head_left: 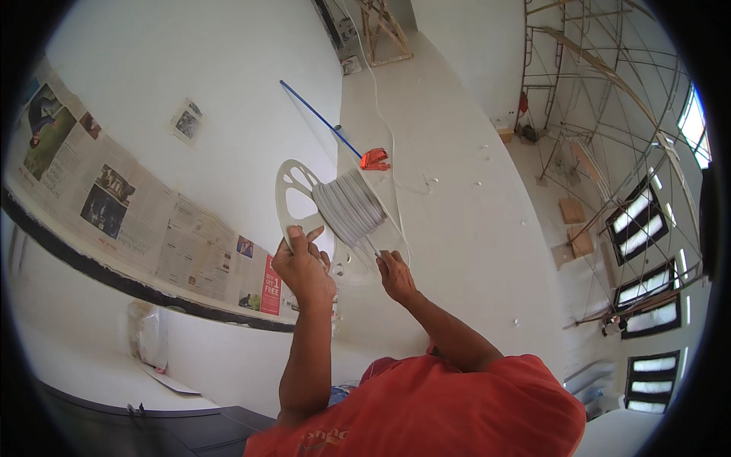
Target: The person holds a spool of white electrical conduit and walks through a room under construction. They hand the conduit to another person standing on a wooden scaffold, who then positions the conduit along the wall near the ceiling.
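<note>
A reel with pale flanges [283, 199] is tilted in front of me, with light grey cable [350, 206] wound round its core. My left hand [306, 268] grips the rim of the left flange, thumb on its outer face. Close to the lower side of the winding, my right hand [396, 276] is closed, fingers pinched on a cable strand [371, 245] that comes off the reel. Its far end is not plain to see. Part of the right flange lies behind the winding.
Newspaper sheets [145, 221] cover a dark-edged ledge at left. A blue pole [316, 109] leans by an orange-red object [375, 159] on the floor. A white cable [378, 99] runs along the floor. Metal scaffolding [609, 68] and cardboard pieces [572, 211] stand or lie lower at right.
</note>
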{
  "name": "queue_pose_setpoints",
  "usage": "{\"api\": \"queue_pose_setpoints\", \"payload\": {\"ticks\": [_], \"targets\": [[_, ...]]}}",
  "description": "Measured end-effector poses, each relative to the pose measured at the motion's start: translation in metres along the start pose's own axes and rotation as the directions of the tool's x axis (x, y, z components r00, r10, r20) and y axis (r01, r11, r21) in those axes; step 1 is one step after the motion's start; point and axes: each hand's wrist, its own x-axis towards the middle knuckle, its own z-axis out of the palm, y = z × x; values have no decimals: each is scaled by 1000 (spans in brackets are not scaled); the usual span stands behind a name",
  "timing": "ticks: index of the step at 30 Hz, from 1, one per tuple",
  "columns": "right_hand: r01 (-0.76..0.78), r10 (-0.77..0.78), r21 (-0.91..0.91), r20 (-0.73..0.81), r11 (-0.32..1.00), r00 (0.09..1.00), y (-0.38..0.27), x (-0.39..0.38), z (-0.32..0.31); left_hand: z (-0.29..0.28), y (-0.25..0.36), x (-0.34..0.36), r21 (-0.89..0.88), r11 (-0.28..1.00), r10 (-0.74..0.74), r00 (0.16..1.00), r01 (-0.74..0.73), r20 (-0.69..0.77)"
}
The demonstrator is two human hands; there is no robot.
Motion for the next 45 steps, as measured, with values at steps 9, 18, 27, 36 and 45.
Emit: {"api": "queue_pose_setpoints", "payload": {"ticks": [9, 18, 27, 36, 45], "targets": [[-69, 67, 9, 155, 998, 986, 74, 106, 25, 66, -43, 141, 64, 997, 56, 996, -51, -67], [-648, 492, 49, 608, 760, 623, 75, 262, 18, 91, -168, 257, 382, 899, 256, 965, -216, -57], [-353, 430, -249, 600, 902, 675, 149, 328, 50, 151, -274, 395, 472, 849, 302, 951, -238, -62], [-409, 530, -351, 394, 842, 751, 224, 391, 18, 240, -324, 500, 555, 808, 352, 917, -198, -185], [-123, 256, -238, 688, 964, 679, 251, 598, -37, 331, -349, 580, 656, 653, 554, 829, -379, -73]]}}
